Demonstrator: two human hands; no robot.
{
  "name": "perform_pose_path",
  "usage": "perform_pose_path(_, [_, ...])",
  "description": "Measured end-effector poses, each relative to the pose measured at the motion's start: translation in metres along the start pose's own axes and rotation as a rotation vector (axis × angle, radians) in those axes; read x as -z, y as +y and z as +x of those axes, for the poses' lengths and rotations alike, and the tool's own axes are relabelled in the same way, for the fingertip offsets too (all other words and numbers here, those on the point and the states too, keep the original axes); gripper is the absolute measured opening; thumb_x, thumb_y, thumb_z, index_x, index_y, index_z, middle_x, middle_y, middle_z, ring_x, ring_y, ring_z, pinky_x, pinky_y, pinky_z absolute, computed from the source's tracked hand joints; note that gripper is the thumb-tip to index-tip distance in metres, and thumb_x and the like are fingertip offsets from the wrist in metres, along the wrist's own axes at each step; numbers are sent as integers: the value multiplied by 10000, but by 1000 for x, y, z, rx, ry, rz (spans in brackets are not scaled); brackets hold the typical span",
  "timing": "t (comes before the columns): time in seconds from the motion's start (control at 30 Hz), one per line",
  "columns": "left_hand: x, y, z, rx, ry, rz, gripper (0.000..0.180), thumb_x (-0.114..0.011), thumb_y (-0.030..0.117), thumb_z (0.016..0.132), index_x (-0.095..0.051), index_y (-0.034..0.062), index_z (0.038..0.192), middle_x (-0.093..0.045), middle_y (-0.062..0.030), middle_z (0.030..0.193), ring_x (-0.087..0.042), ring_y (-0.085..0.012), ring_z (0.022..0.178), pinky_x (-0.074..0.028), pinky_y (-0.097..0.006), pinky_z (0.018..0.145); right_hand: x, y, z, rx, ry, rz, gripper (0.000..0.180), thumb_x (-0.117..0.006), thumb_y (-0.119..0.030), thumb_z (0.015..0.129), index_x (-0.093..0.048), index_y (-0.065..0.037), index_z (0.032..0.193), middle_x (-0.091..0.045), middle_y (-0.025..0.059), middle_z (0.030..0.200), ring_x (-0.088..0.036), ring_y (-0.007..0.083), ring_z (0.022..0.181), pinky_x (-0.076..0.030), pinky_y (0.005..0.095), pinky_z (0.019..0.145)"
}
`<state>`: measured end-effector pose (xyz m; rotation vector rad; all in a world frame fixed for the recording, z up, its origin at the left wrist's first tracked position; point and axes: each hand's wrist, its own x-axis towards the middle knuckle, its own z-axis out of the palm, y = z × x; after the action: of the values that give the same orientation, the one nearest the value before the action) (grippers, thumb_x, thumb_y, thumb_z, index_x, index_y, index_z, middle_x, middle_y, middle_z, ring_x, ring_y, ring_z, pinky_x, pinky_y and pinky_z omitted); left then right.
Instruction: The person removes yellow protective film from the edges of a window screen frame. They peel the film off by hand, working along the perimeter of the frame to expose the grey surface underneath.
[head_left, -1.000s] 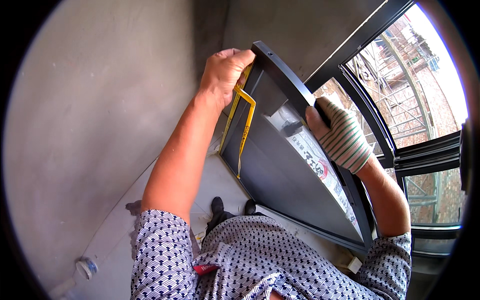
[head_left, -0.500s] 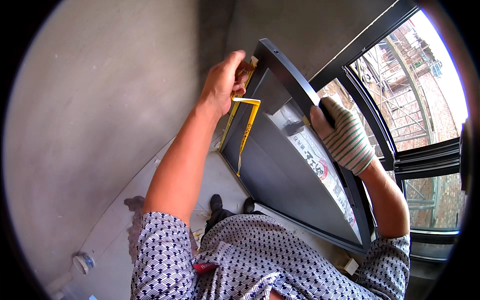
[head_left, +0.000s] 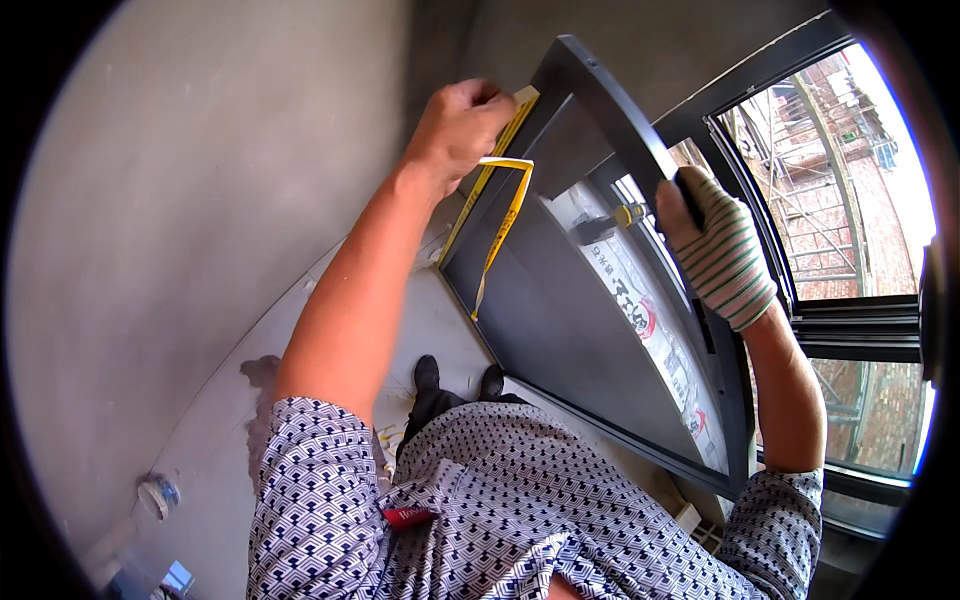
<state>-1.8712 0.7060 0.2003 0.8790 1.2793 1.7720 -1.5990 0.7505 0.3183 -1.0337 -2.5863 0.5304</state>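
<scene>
- The bare grey concrete floor is carrying everything, running from the near left toward the far wall.
- A dark damp-looking stain is lying on it just left of the person's sleeve.
- A small round can is sitting on the floor at the near left.
- The person's two dark shoes are standing on it beside the dark window frame, whose lower edge is resting near them.

Unfinished building, bare concrete walls, scaffolding outside

Patterned shirt, striped right glove
</scene>
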Motion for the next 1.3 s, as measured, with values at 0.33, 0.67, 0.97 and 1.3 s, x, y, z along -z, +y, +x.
perform_pose_path(0.33, [213, -134, -195, 340, 371, 609, 169, -686, 164, 890, -651, 2, 855, -573, 17, 746, -496, -75, 693, -418, -290, 579, 6, 17, -2, -70, -14, 69, 288, -576, -304, 1075, -663, -31, 1049, -578, -9, 778, -483, 65, 720, -446, 265, 652])
perform_pose_path(0.67, [362, -143, -506, 698, 821, 1200, 197, -699, 164, 801, -656, -22, 755, -636, -93, 646, -574, -158, 617, -480, -381, 599, 14, 53, -2, -37, 9, 48, 286, -550, -331, 1091, -629, -81, 973, -511, -36, 747, -428, 54, 693, -376, 247, 619])
perform_pose_path(0.97, [340, -63, -585, 1206, 1006, 1659, 238, -660, 260, 860, -702, 36, 928, -751, -194, 940, -723, -428, 876, -569, -528, 788, 15, 72, 3, -138, 57, 36, 341, -580, -403, 1074, -651, -75, 1018, -542, -44, 774, -447, 40, 698, -383, 237, 622])
perform_pose_path(1.3, [379, -5, -684, 1293, 1490, 1527, 492, -585, 377, 844, -717, -86, 948, -723, -311, 1032, -692, -496, 983, -547, -563, 872, 12, 73, 8, -129, 26, 63, 362, -586, -438, 1064, -646, -89, 985, -543, -41, 744, -461, 42, 663, -371, 240, 589])
